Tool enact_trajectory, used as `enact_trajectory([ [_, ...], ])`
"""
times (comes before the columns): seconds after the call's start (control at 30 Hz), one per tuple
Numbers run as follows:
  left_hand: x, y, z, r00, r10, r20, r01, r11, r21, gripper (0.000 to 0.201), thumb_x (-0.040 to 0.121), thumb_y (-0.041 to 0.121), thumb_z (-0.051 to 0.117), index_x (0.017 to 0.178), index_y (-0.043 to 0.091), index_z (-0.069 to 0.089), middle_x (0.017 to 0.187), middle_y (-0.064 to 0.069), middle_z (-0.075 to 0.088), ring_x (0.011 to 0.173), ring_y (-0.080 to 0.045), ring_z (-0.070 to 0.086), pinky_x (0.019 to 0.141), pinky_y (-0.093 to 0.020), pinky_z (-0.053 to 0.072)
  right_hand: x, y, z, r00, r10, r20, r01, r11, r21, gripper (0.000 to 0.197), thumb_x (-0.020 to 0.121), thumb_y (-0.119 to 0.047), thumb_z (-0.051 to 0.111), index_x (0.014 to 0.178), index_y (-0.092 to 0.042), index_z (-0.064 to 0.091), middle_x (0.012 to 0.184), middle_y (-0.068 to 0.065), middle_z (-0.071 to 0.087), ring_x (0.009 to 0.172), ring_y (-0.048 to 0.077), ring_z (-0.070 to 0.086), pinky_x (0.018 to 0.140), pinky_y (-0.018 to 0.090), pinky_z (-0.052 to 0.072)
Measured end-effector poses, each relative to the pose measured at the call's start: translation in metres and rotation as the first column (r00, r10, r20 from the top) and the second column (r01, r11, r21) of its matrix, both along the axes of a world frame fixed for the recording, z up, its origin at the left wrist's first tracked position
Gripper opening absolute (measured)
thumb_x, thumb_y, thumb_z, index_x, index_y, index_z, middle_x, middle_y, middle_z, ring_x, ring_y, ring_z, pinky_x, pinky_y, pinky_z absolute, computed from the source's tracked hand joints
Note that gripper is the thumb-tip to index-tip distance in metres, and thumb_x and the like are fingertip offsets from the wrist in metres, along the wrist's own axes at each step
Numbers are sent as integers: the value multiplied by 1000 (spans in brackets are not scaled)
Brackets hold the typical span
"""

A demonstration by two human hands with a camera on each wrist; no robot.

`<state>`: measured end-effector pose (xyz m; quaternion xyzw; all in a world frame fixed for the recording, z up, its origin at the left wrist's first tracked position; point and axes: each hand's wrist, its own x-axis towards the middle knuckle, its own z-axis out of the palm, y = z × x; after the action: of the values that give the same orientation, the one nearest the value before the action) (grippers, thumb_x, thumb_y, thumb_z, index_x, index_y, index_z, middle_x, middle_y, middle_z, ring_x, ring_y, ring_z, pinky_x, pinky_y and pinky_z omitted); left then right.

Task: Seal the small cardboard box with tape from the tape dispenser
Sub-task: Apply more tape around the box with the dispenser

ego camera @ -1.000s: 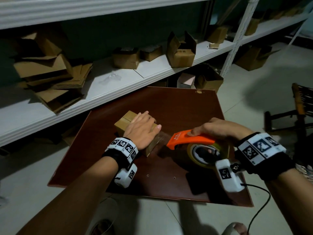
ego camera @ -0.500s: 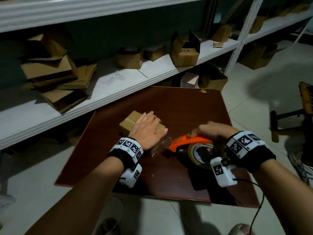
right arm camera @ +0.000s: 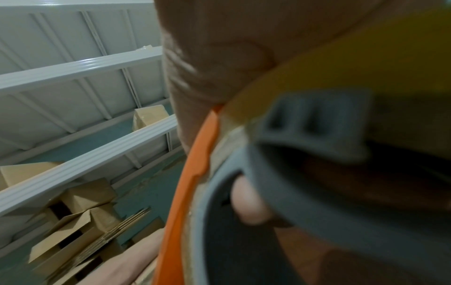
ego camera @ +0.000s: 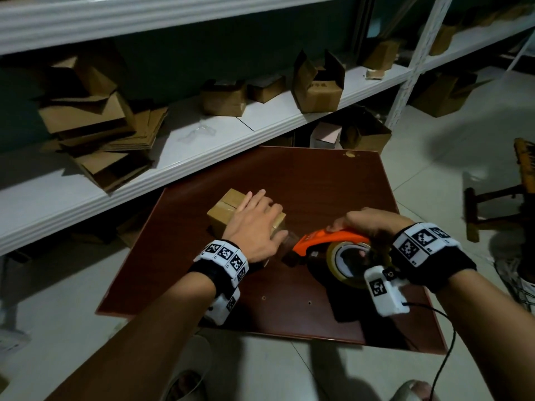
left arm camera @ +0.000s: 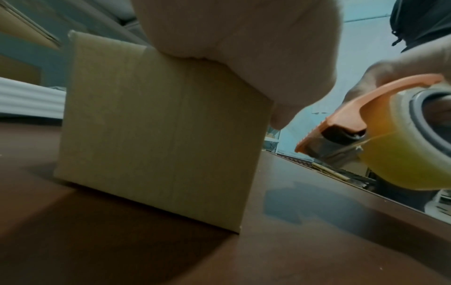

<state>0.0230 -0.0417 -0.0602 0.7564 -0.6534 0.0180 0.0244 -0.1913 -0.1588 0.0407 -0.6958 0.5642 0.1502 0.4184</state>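
Observation:
A small cardboard box point(ego camera: 224, 208) point(left arm camera: 161, 135) stands on the dark red-brown table point(ego camera: 304, 192), flaps folded down. My left hand point(ego camera: 256, 224) point(left arm camera: 244, 44) lies flat on its top with straight fingers, thumb down the near right corner. My right hand point(ego camera: 367, 222) grips the orange tape dispenser point(ego camera: 327, 241) point(left arm camera: 366, 108) point(right arm camera: 192, 173), which carries a yellowish tape roll point(ego camera: 347, 260) point(left arm camera: 410, 154). The dispenser's nose sits just right of the box, a little above the table and apart from the cardboard in the left wrist view. A fingertip point(right arm camera: 251, 202) shows inside the roll's grey core.
A white shelf point(ego camera: 173, 140) runs behind the table with flattened cardboard point(ego camera: 95, 134) and several open boxes point(ego camera: 318, 82). More boxes sit under the shelf. A wooden chair point(ego camera: 498, 195) stands on the tiled floor at right. A cable trails from my right wrist.
The right hand has brought the dispenser down and leftward, closer to the box's right side. The left hand stays flat on the box top.

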Motion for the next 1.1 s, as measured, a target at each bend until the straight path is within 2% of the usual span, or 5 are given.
enact_trajectory([
  [0.27, 0, -1, 2, 1000, -8, -8, 8, 1000, 8, 74, 100, 67, 35, 159, 22, 41, 164, -5, 42, 164, -25, 14, 134, -49, 4, 3, -4, -6, 1000, 30, -2, -30, 999, -38, 44, 78, -58, 73, 90, -16, 80, 93, 14, 79, 76, 27, 73, 80, 35, 54],
  [0.47, 1, 0, -2, 1000, -23, -16, 22, 1000, -22, 73, 97, 66, 39, 155, 23, 45, 160, -6, 47, 163, -27, 19, 134, -49, 6, 10, -7, -14, 994, 91, -60, -96, 992, -78, 42, 82, -59, 69, 87, -19, 80, 76, 4, 74, 61, 18, 70, 59, 28, 46],
  [0.67, 2, 0, -1, 999, -37, -26, 36, 999, -15, 73, 96, 66, 42, 155, 22, 44, 160, -6, 46, 163, -26, 17, 134, -47, 5, 13, -4, -8, 993, 41, -107, -50, 995, -90, 50, 82, -54, 76, 90, -7, 61, 85, 6, 62, 76, 24, 60, 77, 32, 45],
  [0.83, -3, 0, 1, 998, -58, -3, 58, 998, -8, 74, 97, 65, 44, 157, 22, 43, 162, -6, 44, 164, -25, 14, 134, -46, 2, 16, -1, -6, 995, 17, -94, -29, 992, -119, 66, 88, -42, 74, 138, -5, 52, 93, 9, 59, 82, 27, 58, 88, 37, 44],
  [1.1, 0, -1, 2, 999, -44, -14, 44, 999, 9, 71, 97, 64, 45, 156, 23, 43, 162, -5, 44, 164, -24, 15, 135, -46, 4, 24, -1, -14, 993, 31, -115, -50, 984, -170, 73, 83, -49, 79, 138, -11, 49, 117, 13, 55, 101, 30, 56, 96, 42, 50],
])
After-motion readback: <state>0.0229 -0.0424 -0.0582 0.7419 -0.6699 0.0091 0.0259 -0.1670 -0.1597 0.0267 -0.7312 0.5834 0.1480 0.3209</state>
